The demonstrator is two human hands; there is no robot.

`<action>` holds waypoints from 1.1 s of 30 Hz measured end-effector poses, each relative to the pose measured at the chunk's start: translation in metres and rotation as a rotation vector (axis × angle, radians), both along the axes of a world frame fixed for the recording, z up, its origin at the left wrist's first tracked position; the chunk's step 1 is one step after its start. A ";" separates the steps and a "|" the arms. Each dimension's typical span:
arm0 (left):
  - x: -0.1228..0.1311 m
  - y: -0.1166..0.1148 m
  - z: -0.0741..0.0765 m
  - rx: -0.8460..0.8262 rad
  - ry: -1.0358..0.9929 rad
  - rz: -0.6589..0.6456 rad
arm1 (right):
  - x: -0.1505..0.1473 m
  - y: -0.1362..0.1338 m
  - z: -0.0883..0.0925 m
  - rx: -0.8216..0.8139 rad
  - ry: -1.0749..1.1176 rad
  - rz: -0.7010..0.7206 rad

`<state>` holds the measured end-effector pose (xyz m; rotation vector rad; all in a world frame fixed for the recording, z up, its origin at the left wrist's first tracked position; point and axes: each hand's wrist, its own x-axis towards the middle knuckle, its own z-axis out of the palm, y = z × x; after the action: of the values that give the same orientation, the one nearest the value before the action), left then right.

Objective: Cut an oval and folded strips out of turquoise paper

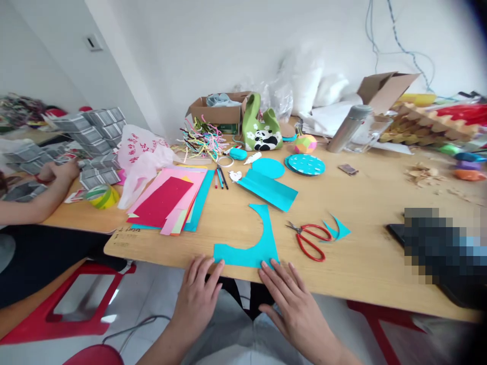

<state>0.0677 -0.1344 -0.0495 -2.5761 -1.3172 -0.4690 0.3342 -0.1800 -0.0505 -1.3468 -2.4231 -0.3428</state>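
Observation:
A blue paper offcut (268,243) with a large curved cut-out lies flat at the table's near edge. My left hand (200,289) rests at the edge by its left end, fingers stretched out. At its lower right corner, the fingertips of my right hand (289,294) lie on or against the paper, fingers spread. Red-handled scissors (312,238) lie to the right with their blades pointing left, beside small blue paper scraps (338,229). Beyond the offcut are a folded blue sheet (268,190), a blue paper disc (269,167) and a patterned blue disc (305,165).
Stacked coloured paper (163,200) lies left, near pens (220,178) and pipe cleaners (203,141). A green panda bag (262,129) and a steel flask (350,128) stand at the back. At far left another person's arms (41,197) are beside grey boxes (101,172). A dark, partly blurred object (399,233) lies right.

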 end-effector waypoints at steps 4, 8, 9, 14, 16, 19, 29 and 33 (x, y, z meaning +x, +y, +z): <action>0.008 0.008 -0.002 0.043 -0.030 -0.096 | -0.031 0.012 0.007 -0.030 0.075 0.036; 0.009 0.012 -0.004 0.066 -0.010 -0.139 | -0.055 0.023 0.000 -0.042 0.125 0.109; 0.008 0.012 -0.004 0.072 0.000 -0.134 | -0.053 0.023 -0.003 -0.033 0.129 0.109; -0.002 0.008 -0.004 0.074 0.035 -0.141 | 0.001 0.008 -0.009 -0.018 0.071 0.046; -0.002 0.007 -0.005 0.081 0.019 -0.139 | 0.020 0.002 -0.006 -0.006 0.053 0.032; 0.000 0.009 -0.006 0.086 -0.029 -0.137 | 0.024 0.002 0.002 -0.008 0.068 0.020; 0.003 0.010 0.005 -0.026 -0.278 -0.186 | -0.079 0.044 0.025 -0.016 0.149 0.034; -0.001 0.006 -0.001 -0.047 -0.398 -0.157 | -0.096 0.049 0.016 -0.020 0.099 0.031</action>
<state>0.0667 -0.1281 -0.0502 -2.7326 -1.2487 -1.0356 0.2383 -0.1308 -0.0340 -1.3007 -2.3688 -0.2386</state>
